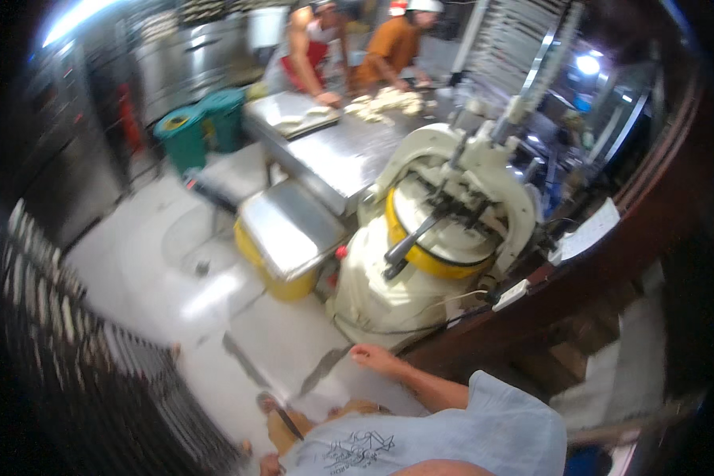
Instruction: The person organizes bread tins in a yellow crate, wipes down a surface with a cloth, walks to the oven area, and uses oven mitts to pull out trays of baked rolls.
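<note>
My right hand (377, 358) hangs over the floor beside my body, nearest the base of a cream dough divider (389, 278). Its fingers look loosely bent, with nothing visible in them. My left hand (270, 465) shows only in small part at the lower edge, and its fingers are blurred. A narrow dark strip (288, 422) lies against my brown shorts (293, 432), below my pale printed shirt (420, 440). The divider has a yellow ring (448, 263) and a dark-gripped lever (415, 242).
A metal sheet (292, 226) covers a yellow tub (289, 287). On the steel table (337, 159) lie dough pieces (385, 103) and a tray (292, 113), with two people beyond. Racks (79, 341) stand left, green bins (184, 139) farther back. A dark red ledge (563, 278) runs right.
</note>
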The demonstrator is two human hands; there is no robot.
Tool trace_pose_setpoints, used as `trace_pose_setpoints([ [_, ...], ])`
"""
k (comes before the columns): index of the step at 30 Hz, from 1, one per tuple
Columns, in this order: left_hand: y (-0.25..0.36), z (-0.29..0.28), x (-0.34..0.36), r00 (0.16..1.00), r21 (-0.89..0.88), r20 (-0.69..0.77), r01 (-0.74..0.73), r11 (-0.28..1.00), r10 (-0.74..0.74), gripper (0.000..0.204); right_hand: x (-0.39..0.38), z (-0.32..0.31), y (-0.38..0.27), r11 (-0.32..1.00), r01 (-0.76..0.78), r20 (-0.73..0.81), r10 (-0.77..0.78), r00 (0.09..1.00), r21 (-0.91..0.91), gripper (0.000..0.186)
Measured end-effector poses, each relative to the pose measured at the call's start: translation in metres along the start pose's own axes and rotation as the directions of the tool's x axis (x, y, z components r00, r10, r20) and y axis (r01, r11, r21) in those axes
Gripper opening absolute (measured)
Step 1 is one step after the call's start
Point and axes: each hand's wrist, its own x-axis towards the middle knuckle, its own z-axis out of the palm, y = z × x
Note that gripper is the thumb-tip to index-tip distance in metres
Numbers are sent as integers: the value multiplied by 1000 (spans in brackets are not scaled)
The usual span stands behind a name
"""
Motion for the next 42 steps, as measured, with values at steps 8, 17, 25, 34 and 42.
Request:
trace_pose_setpoints([
  [8,174,-166,295,939,250,75,-343,905,335,35,-50,56,70,765,-514,-398,363,842,-389,39],
  [17,437,-263,544,683,272,235,-729,628,691,33,-62,207,9,636,-771,-211,752,624,-14,40],
  [25,472,-229,628,509,306,807,-795,524,301,27,184,146,-38,771,-635,-385,600,701,44,41],
  [34,577,-176,637,456,386,882,-841,378,114,30,260,70,-178,863,-367,-735,494,464,348,42],
  [42,694,-106,614,246,162,950,-915,371,194,34,303,230,-157,530,-603,-288,843,455,597,34],
])
